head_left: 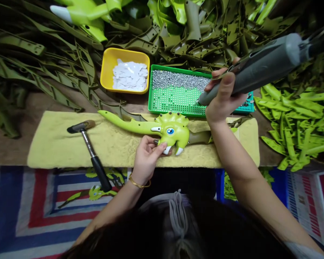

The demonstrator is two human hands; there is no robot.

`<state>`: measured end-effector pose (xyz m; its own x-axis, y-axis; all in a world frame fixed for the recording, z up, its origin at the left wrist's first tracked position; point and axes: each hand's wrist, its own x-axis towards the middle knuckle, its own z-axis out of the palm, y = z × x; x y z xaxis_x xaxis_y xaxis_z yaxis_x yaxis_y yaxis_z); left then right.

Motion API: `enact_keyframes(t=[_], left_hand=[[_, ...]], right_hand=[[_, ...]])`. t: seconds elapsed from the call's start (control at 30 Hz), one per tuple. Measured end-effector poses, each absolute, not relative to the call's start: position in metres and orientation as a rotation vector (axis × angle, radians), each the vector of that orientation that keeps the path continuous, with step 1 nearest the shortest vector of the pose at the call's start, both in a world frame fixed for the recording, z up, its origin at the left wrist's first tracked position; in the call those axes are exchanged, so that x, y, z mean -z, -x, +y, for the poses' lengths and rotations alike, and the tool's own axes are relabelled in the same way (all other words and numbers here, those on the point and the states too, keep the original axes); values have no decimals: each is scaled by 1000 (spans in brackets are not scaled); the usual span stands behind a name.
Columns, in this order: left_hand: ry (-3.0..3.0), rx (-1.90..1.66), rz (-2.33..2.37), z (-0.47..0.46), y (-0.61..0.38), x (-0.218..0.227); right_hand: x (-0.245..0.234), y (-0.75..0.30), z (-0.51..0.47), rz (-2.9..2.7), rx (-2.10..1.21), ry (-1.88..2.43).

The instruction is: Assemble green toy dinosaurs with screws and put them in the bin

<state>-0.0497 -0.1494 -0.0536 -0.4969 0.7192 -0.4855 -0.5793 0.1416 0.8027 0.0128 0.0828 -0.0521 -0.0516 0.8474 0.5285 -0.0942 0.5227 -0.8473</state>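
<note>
Lime-green plastic dinosaur head (pixel 172 131) is being pinched firmly steady by the left hand (pixel 148 160), while the right hand (pixel 224 100) is gripping a grey electric screwdriver (pixel 248 72) just beside the green screw tray (pixel 149 104).

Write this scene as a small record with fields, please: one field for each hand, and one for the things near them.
left hand: holds a lime-green toy dinosaur by its head
right hand: holds a grey electric screwdriver
screwdriver tip: over a green tray with screws
nearby: yellow bin of white pieces; hammer on a yellow cloth
</note>
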Motion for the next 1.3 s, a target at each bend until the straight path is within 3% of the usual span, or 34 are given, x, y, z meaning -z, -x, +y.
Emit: enact_keyframes(t=[0.2,0.53,0.77,1.0,1.17,1.3], left_hand=[[-145,-1571,1410,-150,51,53],[-121,-1464,1432,-142,42,51],[-107,-1475,1401,-142,42,53],[-123,-1487,1421,-145,41,57],[-99,-1485,1447,-145,42,56],[-105,-1466,1413,-145,45,54]], right_hand=[[50,-11,81,-1399,-848,712],[-7,-40,20,-1455,-856,589],[-1,-39,3,-1515,-746,590],[21,-27,5,-1424,-980,425],[8,-25,8,-1448,-1051,380],[2,-13,38,-1410,-822,509]])
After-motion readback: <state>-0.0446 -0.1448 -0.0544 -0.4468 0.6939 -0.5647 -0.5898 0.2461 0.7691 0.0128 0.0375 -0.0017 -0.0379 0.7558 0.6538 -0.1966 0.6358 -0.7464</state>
